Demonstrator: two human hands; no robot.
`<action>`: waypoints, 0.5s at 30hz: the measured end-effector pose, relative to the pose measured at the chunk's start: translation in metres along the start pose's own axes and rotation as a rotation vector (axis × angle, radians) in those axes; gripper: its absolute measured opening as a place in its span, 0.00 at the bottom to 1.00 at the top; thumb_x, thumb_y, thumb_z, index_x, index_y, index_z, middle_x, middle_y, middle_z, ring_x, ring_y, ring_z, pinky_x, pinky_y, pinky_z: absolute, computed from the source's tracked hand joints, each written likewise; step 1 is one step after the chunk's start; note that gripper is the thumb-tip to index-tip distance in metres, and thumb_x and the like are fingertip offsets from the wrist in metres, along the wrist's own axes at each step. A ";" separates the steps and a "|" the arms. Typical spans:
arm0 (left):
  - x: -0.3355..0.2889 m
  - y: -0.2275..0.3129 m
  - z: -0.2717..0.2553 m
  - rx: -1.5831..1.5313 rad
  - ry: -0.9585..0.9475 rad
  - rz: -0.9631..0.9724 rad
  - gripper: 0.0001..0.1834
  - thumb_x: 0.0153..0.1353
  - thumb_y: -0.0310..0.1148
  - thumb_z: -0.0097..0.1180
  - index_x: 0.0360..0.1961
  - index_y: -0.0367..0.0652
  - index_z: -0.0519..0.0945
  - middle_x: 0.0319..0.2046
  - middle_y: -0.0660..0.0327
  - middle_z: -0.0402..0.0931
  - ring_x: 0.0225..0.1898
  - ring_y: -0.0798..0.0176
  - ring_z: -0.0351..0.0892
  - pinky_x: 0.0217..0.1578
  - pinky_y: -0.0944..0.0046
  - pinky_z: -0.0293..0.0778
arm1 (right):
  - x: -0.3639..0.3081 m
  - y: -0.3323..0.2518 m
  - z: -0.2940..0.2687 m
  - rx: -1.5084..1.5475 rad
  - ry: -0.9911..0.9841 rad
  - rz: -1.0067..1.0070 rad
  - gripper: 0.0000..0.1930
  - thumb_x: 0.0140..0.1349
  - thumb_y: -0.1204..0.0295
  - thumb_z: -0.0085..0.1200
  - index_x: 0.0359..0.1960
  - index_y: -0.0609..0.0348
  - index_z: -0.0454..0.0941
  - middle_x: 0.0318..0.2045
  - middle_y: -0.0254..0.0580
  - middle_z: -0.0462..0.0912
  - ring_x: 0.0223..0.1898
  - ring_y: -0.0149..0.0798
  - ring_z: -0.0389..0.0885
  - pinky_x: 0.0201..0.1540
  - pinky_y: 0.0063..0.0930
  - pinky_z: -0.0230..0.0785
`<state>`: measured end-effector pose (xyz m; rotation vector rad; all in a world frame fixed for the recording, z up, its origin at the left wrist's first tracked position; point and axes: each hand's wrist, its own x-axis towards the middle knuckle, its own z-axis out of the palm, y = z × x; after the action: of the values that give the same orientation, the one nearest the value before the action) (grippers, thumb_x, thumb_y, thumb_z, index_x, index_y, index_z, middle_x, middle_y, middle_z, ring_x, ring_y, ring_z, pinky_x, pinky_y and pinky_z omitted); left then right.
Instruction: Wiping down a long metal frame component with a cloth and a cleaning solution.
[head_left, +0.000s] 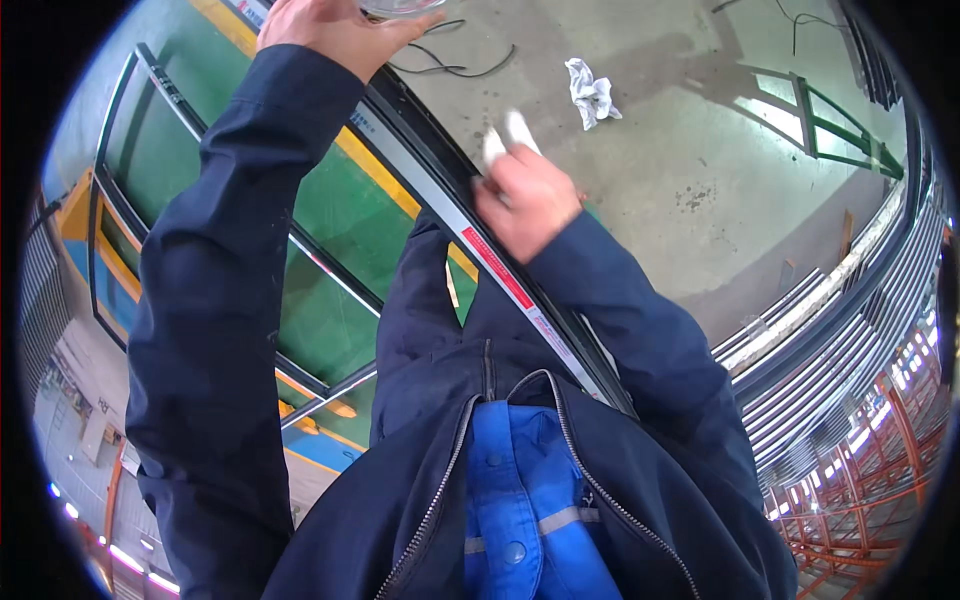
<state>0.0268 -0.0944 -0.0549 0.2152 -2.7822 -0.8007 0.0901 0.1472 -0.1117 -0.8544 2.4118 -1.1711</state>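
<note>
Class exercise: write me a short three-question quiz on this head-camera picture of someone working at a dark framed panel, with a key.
1. True or false: the right hand presses a white cloth against the dark frame rail.
2. What lies crumpled on the grey floor beyond the rail?
A. a white rag
B. a red glove
C. a blue cap
3. Fill in: the left hand holds a clear round ____ at the picture's top edge.

Key
1. True.
2. A, the white rag.
3. Container; only its lower rim shows, so its exact kind is unclear.
</note>
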 end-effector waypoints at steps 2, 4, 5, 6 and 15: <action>0.003 -0.001 0.007 0.003 0.002 -0.003 0.35 0.41 0.42 0.77 0.53 0.47 0.78 0.40 0.58 0.85 0.42 0.52 0.85 0.46 0.58 0.77 | -0.012 -0.001 -0.006 0.023 -0.011 0.093 0.09 0.56 0.71 0.61 0.26 0.61 0.74 0.29 0.51 0.76 0.32 0.56 0.78 0.36 0.46 0.72; 0.001 -0.003 0.006 0.048 0.043 0.030 0.35 0.41 0.43 0.77 0.52 0.46 0.78 0.39 0.57 0.85 0.42 0.52 0.85 0.46 0.57 0.77 | 0.011 -0.003 0.002 0.014 -0.013 0.052 0.09 0.57 0.71 0.61 0.26 0.61 0.74 0.30 0.51 0.76 0.32 0.56 0.78 0.36 0.46 0.72; 0.001 -0.002 0.004 0.051 0.043 0.034 0.35 0.41 0.43 0.77 0.52 0.46 0.78 0.39 0.57 0.85 0.42 0.52 0.85 0.46 0.57 0.77 | 0.028 -0.005 0.007 -0.004 -0.016 0.019 0.09 0.57 0.70 0.61 0.26 0.61 0.74 0.30 0.52 0.76 0.32 0.57 0.78 0.36 0.46 0.72; 0.003 -0.002 0.005 0.029 0.035 0.030 0.34 0.41 0.43 0.77 0.51 0.45 0.78 0.39 0.56 0.85 0.42 0.51 0.85 0.46 0.57 0.77 | 0.053 -0.004 0.014 -0.017 -0.016 0.024 0.10 0.57 0.69 0.60 0.27 0.61 0.74 0.31 0.52 0.77 0.34 0.58 0.79 0.37 0.46 0.73; 0.005 0.010 -0.002 -0.022 0.000 -0.008 0.27 0.48 0.41 0.75 0.47 0.42 0.78 0.39 0.56 0.85 0.41 0.54 0.85 0.44 0.61 0.78 | 0.082 0.046 -0.039 0.494 0.250 0.559 0.13 0.62 0.65 0.63 0.37 0.65 0.81 0.36 0.42 0.86 0.34 0.34 0.83 0.40 0.28 0.76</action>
<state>0.0220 -0.0880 -0.0472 0.2232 -2.7732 -0.8324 -0.0101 0.1404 -0.1267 0.1176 2.1544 -1.5801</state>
